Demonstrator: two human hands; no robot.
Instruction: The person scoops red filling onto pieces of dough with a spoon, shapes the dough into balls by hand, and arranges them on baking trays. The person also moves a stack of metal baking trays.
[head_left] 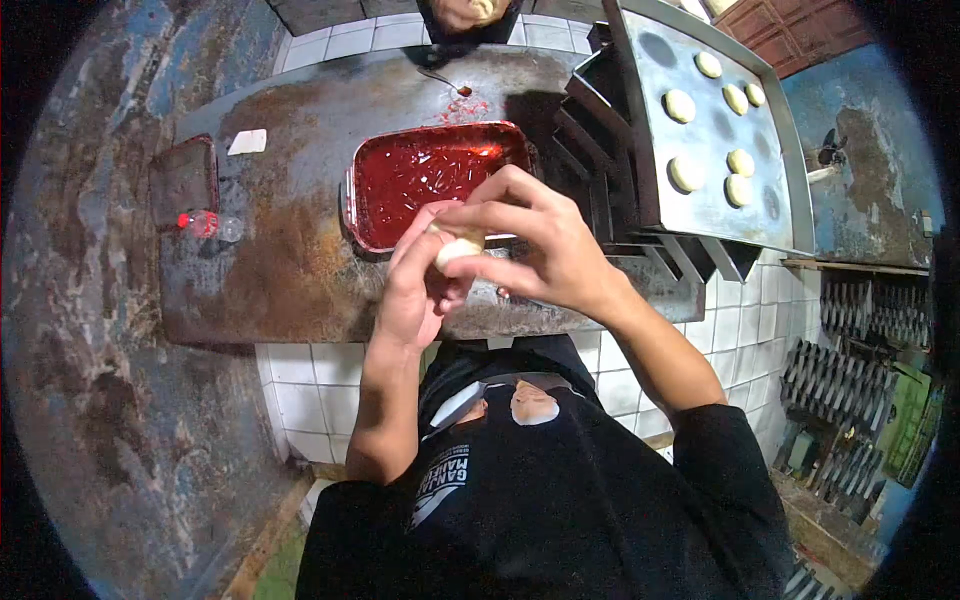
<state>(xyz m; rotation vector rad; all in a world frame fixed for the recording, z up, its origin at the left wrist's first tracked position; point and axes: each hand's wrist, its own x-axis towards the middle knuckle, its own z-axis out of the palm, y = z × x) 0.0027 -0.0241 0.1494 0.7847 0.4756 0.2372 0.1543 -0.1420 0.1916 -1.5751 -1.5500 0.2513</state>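
Observation:
A pale lump of dough (459, 252) is between my two hands, in front of my body and over the near edge of a red-filled tray (420, 180). My left hand (412, 285) holds the lump from the left, its fingers curled round it. From the right, my right hand (535, 240) presses on it with thumb and fingers. The fingers hide part of the dough. At the upper right, round dough pieces (686, 174) sit spaced apart on a large metal baking tray (720, 225).
The baking tray rests on stacked dark trays (600, 135). A bottle with a red cap (210, 225), a white card (248, 142) and a small tray (185, 180) lie on the left of the metal table (290, 290). Part of another person (470, 20) shows beyond it.

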